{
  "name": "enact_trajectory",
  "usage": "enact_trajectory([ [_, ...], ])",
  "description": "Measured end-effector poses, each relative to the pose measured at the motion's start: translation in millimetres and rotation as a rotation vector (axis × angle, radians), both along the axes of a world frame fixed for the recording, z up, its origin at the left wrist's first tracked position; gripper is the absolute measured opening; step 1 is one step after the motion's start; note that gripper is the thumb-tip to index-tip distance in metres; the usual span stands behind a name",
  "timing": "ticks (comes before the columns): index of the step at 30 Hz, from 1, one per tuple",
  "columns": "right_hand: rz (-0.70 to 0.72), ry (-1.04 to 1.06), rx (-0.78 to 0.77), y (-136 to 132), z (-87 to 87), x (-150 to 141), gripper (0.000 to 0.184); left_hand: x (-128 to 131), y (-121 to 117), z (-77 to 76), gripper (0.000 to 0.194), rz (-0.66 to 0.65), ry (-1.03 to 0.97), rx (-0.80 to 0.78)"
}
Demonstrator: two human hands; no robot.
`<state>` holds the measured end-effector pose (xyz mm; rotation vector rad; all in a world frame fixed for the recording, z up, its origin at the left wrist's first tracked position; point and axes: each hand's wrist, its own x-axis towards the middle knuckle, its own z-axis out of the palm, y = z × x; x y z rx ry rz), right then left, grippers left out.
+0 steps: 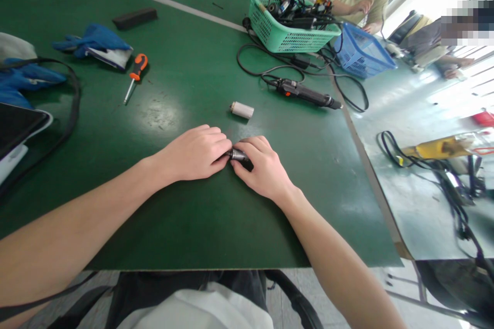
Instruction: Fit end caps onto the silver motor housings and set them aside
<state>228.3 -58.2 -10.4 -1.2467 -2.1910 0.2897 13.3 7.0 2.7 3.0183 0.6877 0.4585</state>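
A small dark metal cylinder (pixel 240 154) lies between my two hands, low over the green table mat. My right hand (pixel 264 167) is closed around its body, covering part of it. At its left end, my left hand (pixel 203 154) pinches a thin dark end piece between thumb and fingers; most of that part is hidden. Just beyond the hands, a short silver cylinder (pixel 242 110) rests on its side on the mat.
An orange-black screwdriver (pixel 136 77), blue gloves (pixel 94 43) and a dark block (pixel 135 18) lie on the left. A corded electric screwdriver (pixel 306 93) lies right, before a green basket (pixel 293 41) of cables and a blue basket (pixel 363 54). Other people sit beyond.
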Motion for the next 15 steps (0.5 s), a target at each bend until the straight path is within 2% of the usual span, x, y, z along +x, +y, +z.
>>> enact_trajectory([
  [11,-0.008,0.008,0.005,-1,-0.5,0,0.023,-1,0,-0.9,0.022,-0.004,0.012,-0.002],
  [15,-0.095,0.017,0.048,19,1.2,7,0.028,-1,0,-2.1,0.022,0.008,0.014,0.008],
])
